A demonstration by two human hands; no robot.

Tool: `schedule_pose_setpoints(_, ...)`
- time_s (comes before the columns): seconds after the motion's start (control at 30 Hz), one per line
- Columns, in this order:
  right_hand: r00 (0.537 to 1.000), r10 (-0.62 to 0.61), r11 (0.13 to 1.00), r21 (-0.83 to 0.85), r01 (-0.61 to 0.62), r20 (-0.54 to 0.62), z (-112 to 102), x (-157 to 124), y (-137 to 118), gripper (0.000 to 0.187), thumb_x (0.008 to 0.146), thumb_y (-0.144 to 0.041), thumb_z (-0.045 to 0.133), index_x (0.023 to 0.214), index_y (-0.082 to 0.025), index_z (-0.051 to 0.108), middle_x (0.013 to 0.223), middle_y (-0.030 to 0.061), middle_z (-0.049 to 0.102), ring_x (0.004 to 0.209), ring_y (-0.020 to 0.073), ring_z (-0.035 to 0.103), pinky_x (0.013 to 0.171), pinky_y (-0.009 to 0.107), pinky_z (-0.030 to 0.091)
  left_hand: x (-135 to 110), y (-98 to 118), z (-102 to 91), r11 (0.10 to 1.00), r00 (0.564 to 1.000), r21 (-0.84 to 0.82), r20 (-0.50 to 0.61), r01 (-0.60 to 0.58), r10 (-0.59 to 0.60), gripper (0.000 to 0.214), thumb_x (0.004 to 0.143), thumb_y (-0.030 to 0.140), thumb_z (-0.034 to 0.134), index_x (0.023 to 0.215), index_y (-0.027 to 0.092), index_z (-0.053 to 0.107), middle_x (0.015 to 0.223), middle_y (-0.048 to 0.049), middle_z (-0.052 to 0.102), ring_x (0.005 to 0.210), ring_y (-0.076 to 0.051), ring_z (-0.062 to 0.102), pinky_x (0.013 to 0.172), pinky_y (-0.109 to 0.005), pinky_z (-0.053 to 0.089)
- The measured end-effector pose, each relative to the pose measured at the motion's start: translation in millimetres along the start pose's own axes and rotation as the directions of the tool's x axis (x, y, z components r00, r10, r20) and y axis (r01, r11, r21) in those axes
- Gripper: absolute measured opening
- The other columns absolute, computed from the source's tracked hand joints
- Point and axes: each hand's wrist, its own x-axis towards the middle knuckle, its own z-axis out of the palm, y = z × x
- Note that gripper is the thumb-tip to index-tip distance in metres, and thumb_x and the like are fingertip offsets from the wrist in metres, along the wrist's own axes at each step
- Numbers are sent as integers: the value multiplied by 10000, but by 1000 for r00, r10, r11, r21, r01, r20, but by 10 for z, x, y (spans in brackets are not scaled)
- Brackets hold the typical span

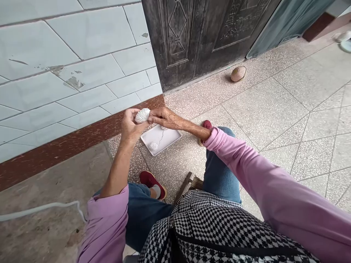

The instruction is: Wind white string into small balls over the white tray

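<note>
My left hand (pixel 131 124) is closed around a ball of white yarn (pixel 142 115), held up in front of the tiled wall. From the right, my right hand (pixel 164 118) reaches the same ball, its fingers pressed together at the ball's side. Any strand between those fingers is too fine to make out. Below both hands, a shallow white tray (pixel 172 141) rests on the floor. A smaller ball of white yarn (pixel 153 146) lies in it, and a thin strand runs up the tray from there. Another whitish lump (pixel 164 128) at the tray's far side is partly hidden by my right hand.
A tiled wall (pixel 93 33) with a brown base stands at the left, beside a dark carved door (pixel 203 33). A pinkish-tan rounded object (pixel 238 73) sits by the doorstep. A pale hose (pixel 41 209) crosses the concrete. My knees and red shoes (pixel 150 180) flank the tray area.
</note>
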Motion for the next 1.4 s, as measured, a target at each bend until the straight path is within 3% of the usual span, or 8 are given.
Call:
schedule_pose_setpoints(0.17,992,70,997,32,-67,-101,-104,19,-10,466,1294,-120,700,850,-227,606,806,-20,596,873,170,522,829,321,420,-126,121,-19,998,980,-13,194,58,-54,669,662,412,1158,1225,269,826,1015,-37,881,682,-216,797,563,-294,601)
schedule_pose_setpoints(0.33,991,47,994,101,-34,-124,-124,23,7,590,1307,-374,838,808,-239,555,750,-34,505,815,175,466,745,328,354,-222,249,-63,987,944,-89,313,137,-103,813,838,653,1139,1471,231,852,1251,-125,949,786,-229,899,667,-321,743)
schedule_pose_setpoints(0.5,993,-19,991,127,33,-115,-117,25,99,525,1312,-391,826,856,-227,626,771,-27,523,822,180,481,745,323,365,-190,274,-42,982,967,-135,236,131,-96,750,718,562,1226,1247,258,789,1279,-110,935,890,-243,911,678,-330,786)
schedule_pose_setpoints(0.67,989,-102,983,143,117,-108,-136,33,158,463,1321,-330,780,891,-213,656,814,-15,578,816,176,496,745,316,382,-158,250,-22,978,951,-113,276,176,-140,695,698,465,1198,1131,259,695,1050,-33,871,614,-170,796,545,-300,726)
schedule_pose_setpoints(0.9,998,-14,992,124,21,-58,-124,-5,89,500,1318,-191,778,851,-221,602,773,-35,499,833,158,463,732,305,349,-175,254,8,990,951,-37,285,133,-117,715,593,424,1212,1066,251,705,1032,-53,846,750,-220,814,528,-312,708)
schedule_pose_setpoints(1.03,994,10,977,212,13,-110,-243,61,154,591,1251,-360,941,830,-254,541,760,-39,488,782,174,400,678,302,362,-201,364,-40,983,925,-61,355,172,-139,665,667,423,1175,1138,229,748,1171,-115,874,875,-251,812,608,-361,722)
schedule_pose_setpoints(1.17,991,-15,968,247,48,-135,-263,158,335,613,1215,-367,976,834,-265,507,755,-53,436,779,176,337,689,304,382,-250,464,-50,980,895,-82,426,183,-131,598,685,390,1155,1143,217,812,1108,-92,896,954,-244,802,786,-370,726)
schedule_pose_setpoints(1.4,970,-170,960,194,203,-173,-169,211,478,636,1289,-438,906,870,-257,463,794,-79,344,779,144,310,708,272,349,-311,493,-19,964,822,49,513,260,-248,598,709,483,1144,1175,195,903,1019,-84,875,866,-256,818,662,-336,680)
